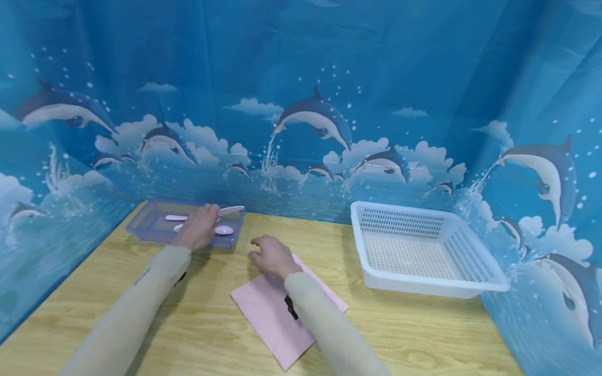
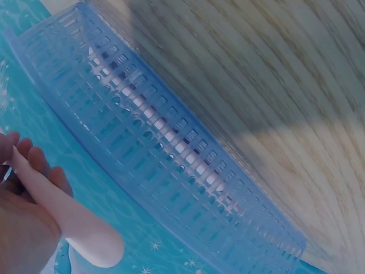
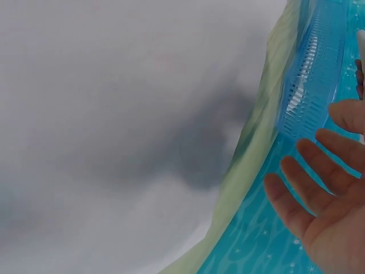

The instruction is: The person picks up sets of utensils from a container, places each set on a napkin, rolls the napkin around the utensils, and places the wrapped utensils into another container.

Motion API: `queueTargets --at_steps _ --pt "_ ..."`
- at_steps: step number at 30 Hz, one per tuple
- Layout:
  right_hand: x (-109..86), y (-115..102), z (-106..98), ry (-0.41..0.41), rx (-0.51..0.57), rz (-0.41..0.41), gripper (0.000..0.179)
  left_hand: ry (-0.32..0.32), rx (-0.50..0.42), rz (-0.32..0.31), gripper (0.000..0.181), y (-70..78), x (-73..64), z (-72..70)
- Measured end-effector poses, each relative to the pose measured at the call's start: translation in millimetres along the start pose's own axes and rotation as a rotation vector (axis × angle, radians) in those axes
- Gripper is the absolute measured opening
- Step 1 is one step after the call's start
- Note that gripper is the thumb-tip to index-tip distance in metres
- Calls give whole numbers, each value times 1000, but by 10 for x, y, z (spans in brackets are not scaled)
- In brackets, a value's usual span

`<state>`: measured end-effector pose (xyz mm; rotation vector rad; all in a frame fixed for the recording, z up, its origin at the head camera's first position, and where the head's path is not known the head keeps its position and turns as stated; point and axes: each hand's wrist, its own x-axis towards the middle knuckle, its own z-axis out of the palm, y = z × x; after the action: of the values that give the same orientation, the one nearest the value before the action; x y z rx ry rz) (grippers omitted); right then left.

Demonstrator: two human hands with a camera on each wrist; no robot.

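My left hand [image 1: 199, 228] is over a translucent bluish-purple basket [image 1: 147, 234] at the back left. It grips a pale pink piece of cutlery [image 2: 74, 220] whose broad, rounded end sticks out past the palm; the other end is hidden, so I cannot tell its kind. Inside the basket lie a pink spoon [image 1: 224, 230] and another pink utensil [image 1: 175, 218], partly behind the hand. With fingers relaxed and nothing in them, my right hand [image 3: 328, 194] hovers by the far corner of a flat pink square sheet [image 1: 274, 314], right of the basket.
A white slotted plastic basket [image 1: 431, 283] stands at the back right of the wooden table [image 1: 212, 331]. Behind and at both sides hangs a blue curtain [image 1: 308, 52] printed with dolphins, close to the table edges.
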<state>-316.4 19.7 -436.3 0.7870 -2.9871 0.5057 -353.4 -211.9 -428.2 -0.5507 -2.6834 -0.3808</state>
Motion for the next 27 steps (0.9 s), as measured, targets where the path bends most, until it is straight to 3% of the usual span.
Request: queueTargets --at_steps 6,13,21,27 --pt "-48 76 -24 -23 12 1 33 39 -60 18 4 58 -13 -4" --pt "-152 194 -62 -46 38 -4 29 -9 -68 -13 17 124 -9 -64" --pt "-315 284 -130 -69 43 -48 27 106 -85 42 9 241 25 -63" --pt "-478 344 -158 -106 46 -68 25 83 -100 60 9 414 85 -65"
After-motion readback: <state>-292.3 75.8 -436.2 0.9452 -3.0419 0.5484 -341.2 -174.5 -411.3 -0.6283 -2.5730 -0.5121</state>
